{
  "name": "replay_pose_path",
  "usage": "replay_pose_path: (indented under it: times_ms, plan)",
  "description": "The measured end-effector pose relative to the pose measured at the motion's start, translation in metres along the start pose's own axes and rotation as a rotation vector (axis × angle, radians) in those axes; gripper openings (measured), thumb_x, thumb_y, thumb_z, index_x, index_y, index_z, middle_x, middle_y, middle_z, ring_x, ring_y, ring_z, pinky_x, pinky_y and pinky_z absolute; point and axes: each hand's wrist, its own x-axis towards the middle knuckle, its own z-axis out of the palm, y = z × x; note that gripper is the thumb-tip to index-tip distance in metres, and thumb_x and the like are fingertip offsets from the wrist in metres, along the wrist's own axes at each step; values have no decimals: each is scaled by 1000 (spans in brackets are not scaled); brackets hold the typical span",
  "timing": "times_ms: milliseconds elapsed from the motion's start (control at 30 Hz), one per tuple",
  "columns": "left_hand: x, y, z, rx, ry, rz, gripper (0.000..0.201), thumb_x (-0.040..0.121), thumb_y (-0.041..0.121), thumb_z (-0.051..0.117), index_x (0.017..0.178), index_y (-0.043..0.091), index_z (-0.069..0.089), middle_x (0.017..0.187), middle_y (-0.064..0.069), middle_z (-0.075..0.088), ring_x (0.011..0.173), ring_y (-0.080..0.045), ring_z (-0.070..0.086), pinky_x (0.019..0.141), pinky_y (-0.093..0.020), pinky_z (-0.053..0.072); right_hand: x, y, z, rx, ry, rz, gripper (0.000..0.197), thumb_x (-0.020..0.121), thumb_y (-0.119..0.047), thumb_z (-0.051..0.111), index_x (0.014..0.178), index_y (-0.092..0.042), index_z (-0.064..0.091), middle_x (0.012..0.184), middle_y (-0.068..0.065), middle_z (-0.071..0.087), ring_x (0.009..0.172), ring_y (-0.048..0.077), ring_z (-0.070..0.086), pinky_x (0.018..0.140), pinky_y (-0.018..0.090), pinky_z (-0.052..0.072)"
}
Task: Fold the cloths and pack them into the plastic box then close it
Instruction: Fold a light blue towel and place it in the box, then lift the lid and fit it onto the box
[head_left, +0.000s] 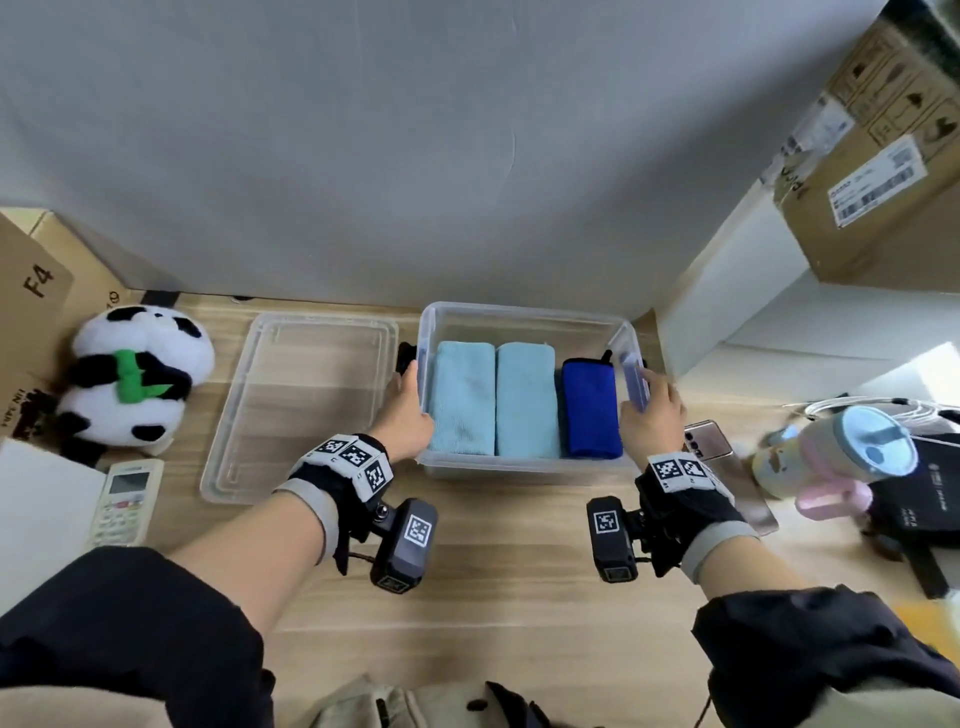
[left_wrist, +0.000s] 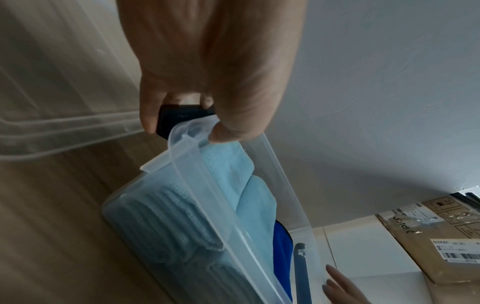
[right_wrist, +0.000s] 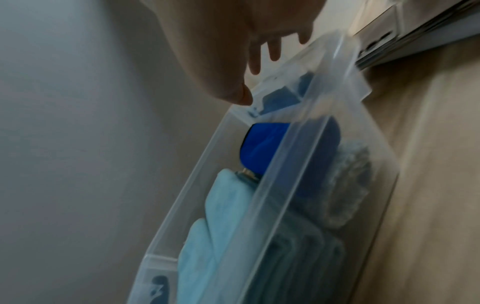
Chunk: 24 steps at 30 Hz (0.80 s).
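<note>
A clear plastic box (head_left: 519, 310) stands on the wooden table with no lid on it. Inside lie two folded light-blue cloths (head_left: 462, 397) (head_left: 525, 397) and a folded dark-blue cloth (head_left: 589, 408), side by side. The clear lid (head_left: 301, 405) lies flat on the table to the box's left. My left hand (head_left: 410, 376) grips the box's left end; in the left wrist view its thumb sits on the rim (left_wrist: 207, 195) and its fingers curl round the black latch (left_wrist: 182, 115). My right hand (head_left: 647, 382) is at the box's right end, fingers fairly straight beside the rim (right_wrist: 285, 164).
A panda plush (head_left: 130, 374) and a white remote (head_left: 127, 501) lie left of the lid. A phone (head_left: 709, 439), a pink-and-blue tumbler (head_left: 831, 457) and a black bag (head_left: 924, 493) crowd the right. Cardboard boxes (head_left: 883, 182) stand at the upper right; a wall is close behind.
</note>
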Motion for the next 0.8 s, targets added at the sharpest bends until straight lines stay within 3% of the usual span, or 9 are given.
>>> replay_pose_path:
  times_ms: [67, 133, 167, 300, 400, 500, 667, 733, 800]
  plan:
    - [-13, -9, -2, 4, 34, 5, 77, 88, 0, 36, 150, 24, -2, 157, -2, 4, 104, -19, 50, 90, -36, 45, -11, 13, 2, 31, -98, 7, 55, 93, -8, 42, 144, -22, 29, 143, 15, 41, 131, 36, 37, 109, 48, 32]
    - [-27, -16, -2, -17, 60, -8, 76, 88, -2, 37, 150, 22, 2, 157, -3, 5, 134, -25, 32, 108, -37, 34, -26, 21, 6, 68, -168, 6, 56, 96, -12, 39, 146, -30, 21, 136, 18, 47, 124, 38, 45, 104, 52, 38]
    - [-34, -18, -2, -40, 68, -21, 75, 88, -3, 38, 150, 21, 4, 157, -4, 7, 138, -26, 26, 111, -38, 32, -33, 23, 7, 80, -179, 11, 56, 97, -13, 37, 146, -33, 19, 136, 18, 47, 125, 38, 45, 105, 52, 38]
    - [-61, -23, -6, -82, 94, -15, 70, 88, -7, 38, 149, 18, 12, 152, -7, 18, 135, -28, 30, 102, -32, 37, -59, 27, 13, 56, -163, -42, 58, 95, -10, 36, 148, -27, 18, 141, 15, 45, 129, 35, 41, 108, 49, 34]
    - [-80, -25, -9, -81, 116, 0, 68, 88, -7, 40, 148, 12, 15, 153, -10, 21, 138, -26, 26, 106, -27, 31, -74, 27, 17, 27, -139, -83, 60, 94, -4, 38, 149, -17, 19, 142, 15, 44, 131, 34, 38, 110, 44, 30]
    - [-96, -27, -6, -116, 152, 17, 59, 89, -9, 43, 143, 4, 24, 148, -15, 32, 135, -26, 32, 88, -14, 24, -86, 27, 19, 31, -143, -75, 58, 95, -10, 39, 149, -17, 19, 144, 12, 42, 133, 33, 36, 111, 42, 29]
    - [-107, -40, -5, -188, 178, 0, 53, 83, -14, 42, 133, 4, 39, 122, -13, 52, 122, -31, 48, 87, -26, 37, -101, 28, 19, -2, -150, -57, 58, 95, -17, 38, 149, -21, 18, 144, 11, 43, 133, 32, 35, 110, 43, 30]
    - [-110, -49, -6, -208, 193, -20, 56, 84, -12, 44, 136, 7, 39, 123, -6, 50, 121, -27, 48, 88, -29, 40, -105, 27, 16, -32, -173, -29, 57, 96, -20, 37, 149, -22, 16, 146, 11, 40, 135, 33, 32, 111, 46, 28]
    - [-112, -57, -8, -240, 208, -50, 59, 87, -3, 52, 141, 12, 35, 137, 0, 42, 126, -23, 44, 95, -32, 41, -107, 23, 14, -81, -177, 4, 58, 95, -22, 39, 148, -21, 17, 150, 10, 33, 139, 31, 26, 114, 48, 23]
